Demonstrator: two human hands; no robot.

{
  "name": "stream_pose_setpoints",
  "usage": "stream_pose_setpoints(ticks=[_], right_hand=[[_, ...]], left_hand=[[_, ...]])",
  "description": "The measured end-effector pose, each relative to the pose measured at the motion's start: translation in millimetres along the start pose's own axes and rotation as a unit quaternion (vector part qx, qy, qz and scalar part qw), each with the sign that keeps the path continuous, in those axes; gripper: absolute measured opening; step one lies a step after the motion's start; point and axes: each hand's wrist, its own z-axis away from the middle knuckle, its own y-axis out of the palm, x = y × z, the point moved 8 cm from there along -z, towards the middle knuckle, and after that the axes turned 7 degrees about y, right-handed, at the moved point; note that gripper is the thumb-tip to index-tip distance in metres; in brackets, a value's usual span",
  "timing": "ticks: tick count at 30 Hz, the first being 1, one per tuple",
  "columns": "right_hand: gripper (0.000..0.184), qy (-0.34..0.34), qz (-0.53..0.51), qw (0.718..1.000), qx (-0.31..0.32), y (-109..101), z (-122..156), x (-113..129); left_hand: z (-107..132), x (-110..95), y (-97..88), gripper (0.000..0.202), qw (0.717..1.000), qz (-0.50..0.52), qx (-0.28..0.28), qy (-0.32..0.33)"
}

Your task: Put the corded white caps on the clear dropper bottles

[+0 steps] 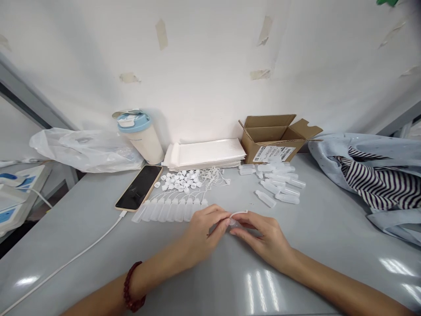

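Both hands meet at the middle of the grey table [82,245]. My left hand [202,232] and my right hand [263,237] pinch a small clear plastic bottle [234,223] between their fingertips, with a thin white strap [239,213] arching over it. A row of several clear bottles [171,210] lies just left of my left hand. Small white caps [179,180] and thin white strings [213,175] are scattered behind that row. More loose bottles [279,184] lie behind my right hand.
A phone [140,187] on a white cable [79,256] lies at left. Against the wall stand a blue-lidded cup [141,136], a stack of white pads [205,153], an open cardboard box [276,136] and a plastic bag [85,149]. Striped cloth [378,175] is at right.
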Motion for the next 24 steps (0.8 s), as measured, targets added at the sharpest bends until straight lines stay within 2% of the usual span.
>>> stream_pose_setpoints(ticks=[2, 5, 7, 9, 11, 13, 16, 18, 20, 22, 24], right_hand=[[0.013, 0.008, 0.010, 1.000, -0.015, -5.1, -0.4, -2.3], [0.011, 0.030, -0.007, 0.995, -0.091, -26.7, -4.5, -8.4], [0.011, 0.064, -0.041, 0.987, -0.139, -41.9, -7.8, -16.0], [0.013, 0.097, -0.076, 0.979, -0.162, -51.4, -10.4, -22.8], [0.014, 0.113, -0.097, 0.975, -0.163, -54.6, -12.2, -25.1], [0.015, 0.117, -0.103, 0.975, -0.161, -54.7, -12.4, -24.1], [0.015, 0.108, -0.100, 0.977, -0.156, -52.2, -11.2, -19.5], [0.013, 0.096, -0.095, 0.979, -0.152, -50.6, -10.4, -16.0], [0.012, 0.086, -0.089, 0.981, -0.150, -49.8, -10.0, -14.0], [0.012, 0.083, -0.085, 0.982, -0.148, -49.6, -9.7, -13.8], [0.011, 0.080, -0.085, 0.982, -0.148, -49.8, -9.5, -14.1]], left_hand=[[2.2, 1.3, 0.4, 0.026, 1.000, -0.003, -0.002, -0.005], [11.1, 6.0, 7.1, 0.036, 0.999, -0.034, 0.003, -0.003], [18.8, 8.2, 17.3, 0.045, 0.998, -0.053, 0.031, 0.001], [25.3, 7.8, 27.9, 0.050, 0.997, -0.040, 0.071, -0.004], [28.4, 7.1, 32.3, 0.049, 0.995, 0.032, 0.086, -0.039], [26.7, 6.4, 24.8, 0.044, 0.992, 0.096, 0.043, -0.068], [22.6, 8.9, 10.2, 0.041, 0.995, 0.079, -0.020, -0.060], [22.8, 14.2, 10.7, 0.043, 0.998, 0.026, -0.008, -0.055], [25.1, 18.3, 17.4, 0.046, 0.998, -0.006, 0.029, -0.059], [27.3, 16.2, 23.3, 0.046, 0.996, 0.020, 0.055, -0.060], [26.5, 8.6, 21.3, 0.042, 0.995, 0.074, 0.036, -0.051]])
